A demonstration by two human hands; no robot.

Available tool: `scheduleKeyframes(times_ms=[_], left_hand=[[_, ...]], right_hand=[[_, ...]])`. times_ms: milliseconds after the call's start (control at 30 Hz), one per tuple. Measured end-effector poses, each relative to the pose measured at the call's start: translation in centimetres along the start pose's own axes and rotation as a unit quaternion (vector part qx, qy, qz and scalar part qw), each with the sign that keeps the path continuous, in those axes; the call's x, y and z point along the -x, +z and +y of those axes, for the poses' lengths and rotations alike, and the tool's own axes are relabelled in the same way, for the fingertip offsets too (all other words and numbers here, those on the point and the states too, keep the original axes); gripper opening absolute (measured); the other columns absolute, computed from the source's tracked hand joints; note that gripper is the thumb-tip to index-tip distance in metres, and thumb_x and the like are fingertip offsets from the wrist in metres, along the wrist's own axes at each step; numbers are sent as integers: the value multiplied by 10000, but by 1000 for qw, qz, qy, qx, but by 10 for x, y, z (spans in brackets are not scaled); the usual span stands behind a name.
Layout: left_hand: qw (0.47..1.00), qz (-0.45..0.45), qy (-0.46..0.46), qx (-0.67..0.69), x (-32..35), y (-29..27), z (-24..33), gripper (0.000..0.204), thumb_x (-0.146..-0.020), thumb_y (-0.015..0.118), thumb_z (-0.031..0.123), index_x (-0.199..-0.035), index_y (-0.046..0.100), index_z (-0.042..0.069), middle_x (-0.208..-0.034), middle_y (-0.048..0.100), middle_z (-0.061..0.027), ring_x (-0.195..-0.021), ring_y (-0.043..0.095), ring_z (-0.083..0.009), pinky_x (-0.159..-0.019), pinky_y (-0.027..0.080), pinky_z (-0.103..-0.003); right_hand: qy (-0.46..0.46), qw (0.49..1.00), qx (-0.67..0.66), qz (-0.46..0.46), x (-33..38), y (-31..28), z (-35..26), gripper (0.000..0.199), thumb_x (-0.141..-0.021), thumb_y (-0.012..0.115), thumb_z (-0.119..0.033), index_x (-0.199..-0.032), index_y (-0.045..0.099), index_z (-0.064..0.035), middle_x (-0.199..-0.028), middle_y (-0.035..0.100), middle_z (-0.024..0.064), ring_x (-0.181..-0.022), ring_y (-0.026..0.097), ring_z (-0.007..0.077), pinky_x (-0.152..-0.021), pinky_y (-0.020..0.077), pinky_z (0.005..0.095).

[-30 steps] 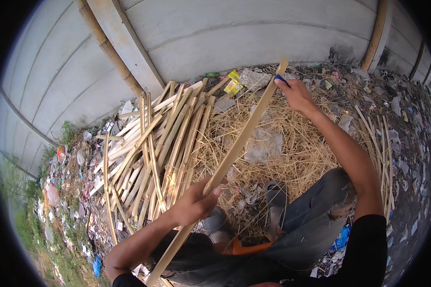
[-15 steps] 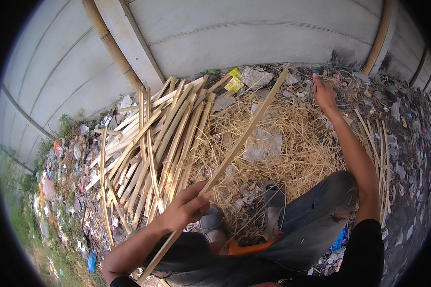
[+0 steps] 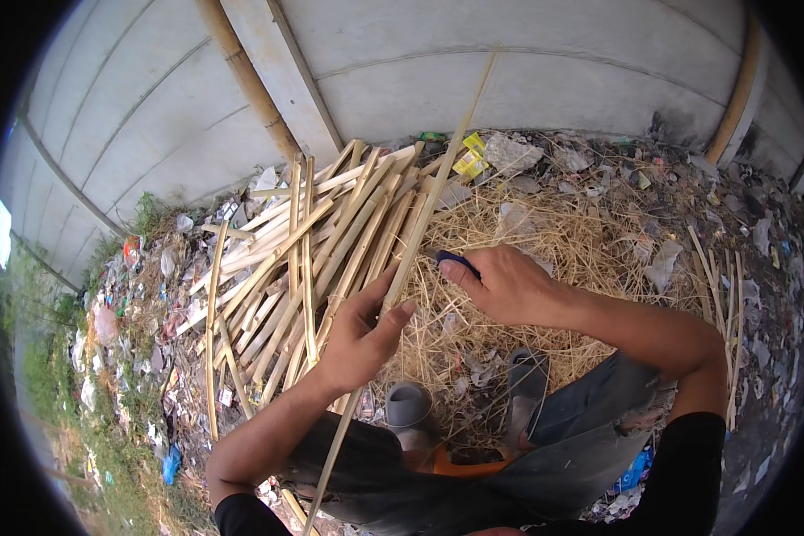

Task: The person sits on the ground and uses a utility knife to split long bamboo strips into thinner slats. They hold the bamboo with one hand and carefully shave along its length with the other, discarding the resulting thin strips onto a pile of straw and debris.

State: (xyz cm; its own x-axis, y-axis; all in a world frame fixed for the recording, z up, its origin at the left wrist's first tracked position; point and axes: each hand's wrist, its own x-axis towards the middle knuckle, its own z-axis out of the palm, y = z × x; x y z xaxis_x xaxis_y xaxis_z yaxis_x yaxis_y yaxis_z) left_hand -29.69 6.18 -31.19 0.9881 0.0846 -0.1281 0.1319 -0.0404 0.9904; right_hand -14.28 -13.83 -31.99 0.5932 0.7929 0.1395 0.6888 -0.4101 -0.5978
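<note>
My left hand (image 3: 362,335) is closed around a long, pale bamboo strip (image 3: 431,201). The strip slants from beside my left leg up past the wall's foot, its far end thin against the wall. To the right of the strip, my right hand (image 3: 514,284) grips a knife (image 3: 456,262) by its dark blue handle. The knife points toward the strip just above my left fingers; whether its blade touches the strip I cannot tell. Behind my left hand lies a heap of split bamboo strips (image 3: 330,237).
Thin bamboo shavings (image 3: 545,228) cover the ground before my grey shoes (image 3: 409,406). More slim strips (image 3: 733,339) lie at the right. A pale panel wall (image 3: 509,80) with a bamboo pole (image 3: 250,79) stands behind. Litter and a grey stone (image 3: 514,154) lie along its foot.
My right hand has come in from the far right to the strip, and the knife now shows in it. My left hand has risen slightly, and the strip stands steeper.
</note>
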Motion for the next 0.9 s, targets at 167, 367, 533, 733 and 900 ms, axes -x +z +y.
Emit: scheduleKeyframes(times_ms=[167,367,533,733,900], left_hand=[[999,36,11,-29,2,-8,-3,632,-1022,618,147,-1563,345,-34,-796,546,57,-601,415,-3,-526,350,-204],[995,17,51,-83,3,-9,-12,626,-1008,643,151,-1535,382,-61,-1031,658,-62,-840,556,-61,-743,474,-238],[992,1,83,-100,23,1,-8,622,-993,667,153,-1510,412,-82,-1330,620,-180,-1217,557,-169,-1052,436,-323],[991,-22,116,-57,32,11,6,648,-989,673,102,-1517,366,-115,-1414,572,-199,-1292,528,-174,-1100,409,-322],[995,6,91,-44,29,12,13,651,-983,679,94,-1512,368,-122,-1405,579,-200,-1287,533,-172,-1098,408,-309]], right_hand=[[-30,998,-40,32,-2,-29,-12,571,-1057,483,-486,-791,634,-4,-571,583,160,-551,602,392,-548,461,483],[-103,994,-8,-47,16,9,-34,559,-1060,485,-467,-807,634,9,-591,593,196,-558,607,417,-575,472,501],[63,992,43,103,-29,-37,58,588,-1087,444,-465,-800,617,19,-539,522,145,-479,509,329,-540,418,480],[7,985,-25,170,-15,-34,19,572,-1095,447,-441,-801,619,18,-537,507,124,-479,506,286,-512,391,436],[-26,986,-10,167,0,-24,0,541,-1093,455,-427,-832,622,16,-542,516,134,-481,513,293,-507,391,442]])
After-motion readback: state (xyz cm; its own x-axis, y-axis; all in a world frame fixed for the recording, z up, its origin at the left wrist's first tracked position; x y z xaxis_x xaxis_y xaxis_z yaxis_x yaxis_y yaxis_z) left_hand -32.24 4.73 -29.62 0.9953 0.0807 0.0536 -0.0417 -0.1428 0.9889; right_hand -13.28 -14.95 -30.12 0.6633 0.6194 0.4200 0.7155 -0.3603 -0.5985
